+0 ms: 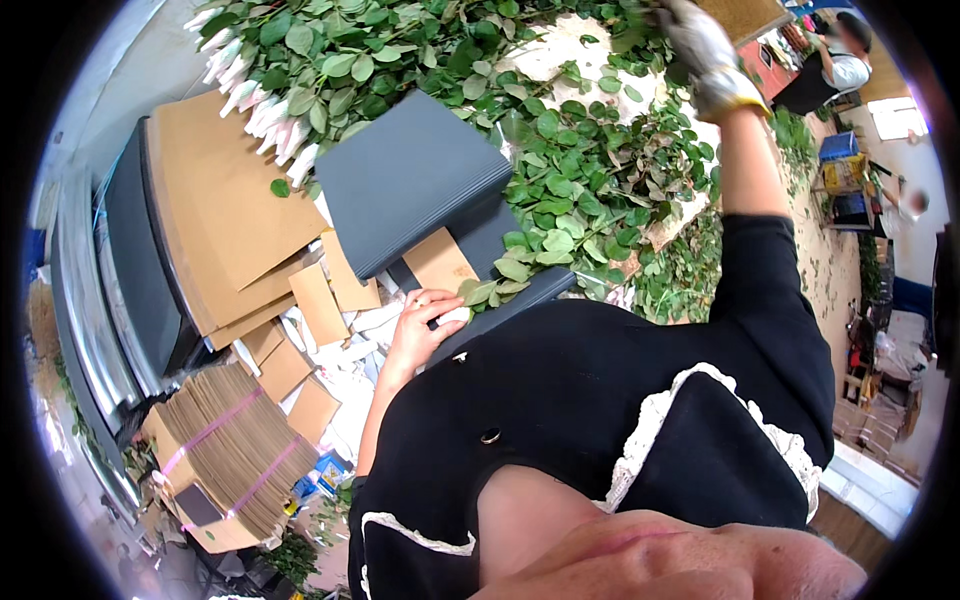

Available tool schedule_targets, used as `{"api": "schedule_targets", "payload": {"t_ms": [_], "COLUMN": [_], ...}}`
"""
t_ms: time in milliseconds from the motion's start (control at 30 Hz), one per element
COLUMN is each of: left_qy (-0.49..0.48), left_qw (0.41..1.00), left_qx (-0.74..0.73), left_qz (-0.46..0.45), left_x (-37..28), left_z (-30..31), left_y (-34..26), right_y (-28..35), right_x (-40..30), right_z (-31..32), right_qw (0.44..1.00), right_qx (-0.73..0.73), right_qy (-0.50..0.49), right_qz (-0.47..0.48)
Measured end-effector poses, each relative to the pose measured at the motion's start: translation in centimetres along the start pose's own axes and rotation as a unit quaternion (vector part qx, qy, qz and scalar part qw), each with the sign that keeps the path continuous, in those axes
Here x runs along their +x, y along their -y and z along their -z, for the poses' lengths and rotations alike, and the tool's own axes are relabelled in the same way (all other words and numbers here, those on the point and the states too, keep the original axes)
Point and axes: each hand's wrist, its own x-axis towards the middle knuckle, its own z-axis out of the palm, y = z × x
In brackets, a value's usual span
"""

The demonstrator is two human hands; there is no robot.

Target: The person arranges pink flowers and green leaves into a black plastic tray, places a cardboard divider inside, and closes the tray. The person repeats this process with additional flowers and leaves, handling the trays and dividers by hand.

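My bare left hand [421, 328] is closed around the white-wrapped head [454, 316] of a leafy stem, close to my body. Green leaves [504, 283] of that stem stretch to the right, over a dark grey corrugated sheet [517, 300]. Farther off at the upper right, my right hand [709, 64] wears a grey-white work glove with a yellow cuff. It reaches in among leafy cut stems [577, 180] spread across the work surface. Its fingers are blurred near the top edge, so what they hold cannot be told.
A folded dark grey corrugated sheet [416, 176] lies ahead. White-wrapped flower heads [262, 120] line the far left. Brown cardboard sheets [225, 217], small cardboard pieces [319, 304] and a strapped cardboard bundle [232, 450] stand left. A seated person [844, 64] is at upper right.
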Motion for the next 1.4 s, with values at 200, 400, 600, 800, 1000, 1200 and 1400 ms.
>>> {"api": "schedule_targets", "payload": {"t_ms": [200, 400, 600, 800, 1000, 1200, 1400], "left_qy": [0.008, -0.060, -0.102, -0.214, -0.177, -0.053, -0.030], "left_qw": [0.999, 0.977, 0.977, 0.948, 0.972, 0.998, 0.996], "left_qx": [0.010, -0.174, -0.167, -0.139, 0.048, -0.009, -0.020], "left_qz": [0.043, 0.106, 0.085, 0.188, 0.150, 0.039, 0.077], "left_x": [-0.8, -0.6, -0.8, -5.2, -3.6, -0.2, 0.2], "left_z": [-0.6, -1.2, -1.8, 0.4, 4.7, -1.0, 0.0], "left_y": [3.5, 2.0, 1.9, 3.3, -1.9, 1.5, 0.6], "right_y": [0.6, 11.3, 17.2, 17.4, 17.1, 18.8, 19.3], "right_x": [-10.8, -14.9, -18.5, -19.8, -19.9, -16.8, -19.3], "right_z": [0.6, -4.4, -13.7, -14.5, -15.4, -11.0, -15.5], "right_qw": [0.971, 0.915, 0.774, 0.761, 0.759, 0.776, 0.687], "right_qx": [0.162, 0.127, 0.196, 0.146, 0.134, 0.029, 0.177], "right_qy": [0.100, 0.245, 0.485, 0.500, 0.493, 0.490, 0.522], "right_qz": [0.146, 0.296, 0.357, 0.388, 0.403, 0.396, 0.473]}}
